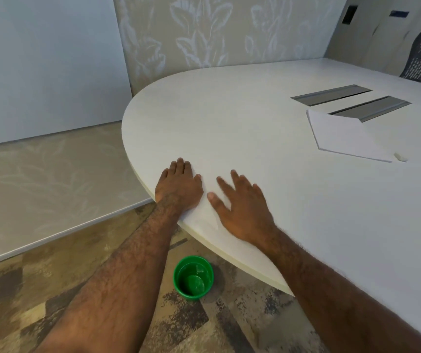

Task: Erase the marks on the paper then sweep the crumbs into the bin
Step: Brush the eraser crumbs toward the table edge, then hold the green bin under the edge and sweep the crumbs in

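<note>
Our left hand (178,186) and right hand (242,207) lie spread flat at the bench (255,138) edge; crumbs, too faint to see, could miss the bin (193,277) below.

A pale, rounded table (229,118) carries a white sheet of paper (344,136) beside two grey metal cable slots (331,95), with a small eraser (400,156) just off the sheet's corner. Two hands, the left hand (178,184) and the right hand (242,207), lie flat near the table's curved edge. On the patterned carpet (51,289) below stands a green bin (193,276).
</note>
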Demonstrator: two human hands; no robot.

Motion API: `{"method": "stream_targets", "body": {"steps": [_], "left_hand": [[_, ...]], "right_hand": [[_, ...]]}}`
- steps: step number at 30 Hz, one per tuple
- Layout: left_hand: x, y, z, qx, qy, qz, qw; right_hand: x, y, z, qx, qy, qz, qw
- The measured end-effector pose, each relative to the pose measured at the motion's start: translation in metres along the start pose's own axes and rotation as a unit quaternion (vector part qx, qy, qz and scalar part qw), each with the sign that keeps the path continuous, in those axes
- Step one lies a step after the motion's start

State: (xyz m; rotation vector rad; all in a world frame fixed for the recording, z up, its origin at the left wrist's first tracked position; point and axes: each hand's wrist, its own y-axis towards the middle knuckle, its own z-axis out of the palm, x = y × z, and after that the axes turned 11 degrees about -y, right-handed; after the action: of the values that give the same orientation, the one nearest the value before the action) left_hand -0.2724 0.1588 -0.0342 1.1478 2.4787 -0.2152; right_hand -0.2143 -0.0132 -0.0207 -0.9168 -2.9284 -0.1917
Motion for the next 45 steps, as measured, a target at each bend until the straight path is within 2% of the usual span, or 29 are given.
{"method": "stream_targets", "body": {"steps": [4,8,13,18,24,28,33,37,41,45], "left_hand": [[-0.004,-0.015,-0.003,-0.03,-0.045,0.033,0.998],[-0.015,-0.03,-0.011,-0.079,-0.122,0.01,0.989],[-0.031,-0.051,-0.017,-0.06,-0.16,-0.039,0.985],[-0.044,-0.076,-0.025,-0.066,-0.143,-0.058,0.986],[-0.032,-0.095,-0.047,-0.184,-0.098,-0.088,0.974],[0.001,-0.111,-0.046,-0.301,-0.181,-0.108,0.93],[0.068,-0.13,-0.019,-0.373,-0.216,-0.164,0.887],[0.137,-0.141,0.025,-0.32,-0.212,-0.225,0.895],[0.191,-0.15,0.086,-0.231,-0.182,-0.246,0.924],[0.233,-0.139,0.167,-0.144,-0.183,-0.288,0.929]], "right_hand": [[0.002,0.019,-0.01,-0.07,0.059,0.024,0.996],[0.009,0.037,-0.014,-0.083,0.146,0.027,0.985],[0.021,0.046,-0.013,-0.049,0.196,0.039,0.979],[0.032,0.043,-0.019,-0.026,0.178,0.017,0.984],[0.068,0.04,-0.031,-0.084,0.258,-0.047,0.961],[0.108,0.036,-0.029,-0.102,0.279,-0.085,0.951],[0.156,0.023,0.01,-0.097,0.265,-0.195,0.939],[0.178,0.026,0.073,-0.067,0.207,-0.237,0.947],[0.174,0.029,0.154,-0.01,0.164,-0.218,0.962],[0.152,0.032,0.252,0.079,0.101,-0.173,0.977]]}}
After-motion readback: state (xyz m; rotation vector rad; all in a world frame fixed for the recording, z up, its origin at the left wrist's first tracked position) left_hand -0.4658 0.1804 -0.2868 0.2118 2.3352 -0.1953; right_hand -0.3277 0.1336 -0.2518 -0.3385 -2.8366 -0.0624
